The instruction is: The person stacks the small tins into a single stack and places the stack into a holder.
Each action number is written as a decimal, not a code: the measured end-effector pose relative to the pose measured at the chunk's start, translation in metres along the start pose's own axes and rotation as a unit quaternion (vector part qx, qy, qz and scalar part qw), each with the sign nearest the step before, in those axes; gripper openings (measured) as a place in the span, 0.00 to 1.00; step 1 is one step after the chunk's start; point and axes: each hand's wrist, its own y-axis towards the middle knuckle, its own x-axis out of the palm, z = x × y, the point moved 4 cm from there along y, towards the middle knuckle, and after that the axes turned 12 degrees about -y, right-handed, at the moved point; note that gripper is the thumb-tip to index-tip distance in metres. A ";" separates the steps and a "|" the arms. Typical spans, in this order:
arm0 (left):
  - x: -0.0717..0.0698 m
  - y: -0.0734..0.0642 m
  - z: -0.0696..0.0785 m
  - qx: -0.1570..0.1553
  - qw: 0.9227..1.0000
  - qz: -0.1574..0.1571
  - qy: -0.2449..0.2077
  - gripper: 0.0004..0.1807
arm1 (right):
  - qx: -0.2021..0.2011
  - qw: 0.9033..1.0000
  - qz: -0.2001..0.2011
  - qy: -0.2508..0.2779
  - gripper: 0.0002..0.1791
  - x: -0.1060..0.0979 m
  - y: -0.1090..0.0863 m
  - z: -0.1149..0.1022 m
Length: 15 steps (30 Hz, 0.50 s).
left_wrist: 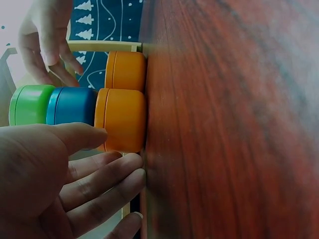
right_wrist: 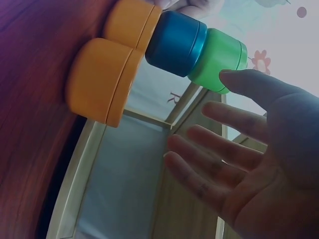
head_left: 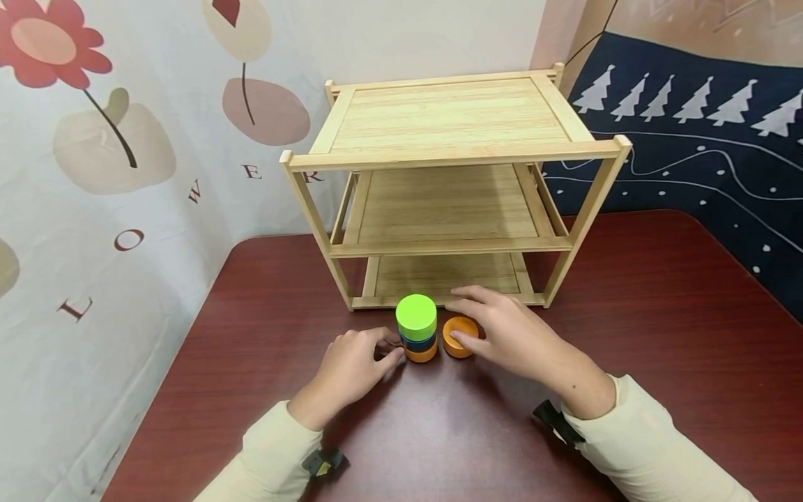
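A stack of small round lidded jars stands before the wooden shelf: a green jar (head_left: 417, 316) on top, a blue jar (left_wrist: 75, 105) in the middle and an orange jar (left_wrist: 122, 119) at the bottom. A second orange jar (right_wrist: 97, 82) stands on the table just right of the stack. My left hand (head_left: 354, 366) is at the stack's left side, its thumb tip by the bottom jar's lid and its fingers extended alongside. My right hand (head_left: 511, 335) hovers over the second orange jar, fingers spread and relaxed, nothing held. In the right wrist view its thumb overlaps the green jar.
The three-tier wooden shelf (head_left: 452, 153) stands close behind the jars on the dark red table (head_left: 263, 314). A flower-printed cloth (head_left: 157, 209) hangs at the left, and a navy cloth with white trees (head_left: 690, 153) at the right.
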 end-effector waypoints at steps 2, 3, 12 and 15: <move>0.000 0.000 0.000 0.000 1.000 0.000 0.000 0.05 | -0.005 1.000 -0.001 -0.002 0.19 0.002 0.000 0.000; 0.000 0.000 0.000 0.000 1.000 -0.001 0.000 0.05 | -0.009 1.000 -0.002 -0.003 0.19 0.004 0.001 0.001; 0.000 0.000 -0.001 -0.001 1.000 -0.002 -0.002 0.06 | -0.038 0.999 -0.030 -0.001 0.14 0.017 0.001 0.000; 0.000 0.000 0.000 0.000 1.000 -0.002 -0.002 0.06 | -0.039 0.999 -0.031 0.000 0.14 0.018 0.001 0.001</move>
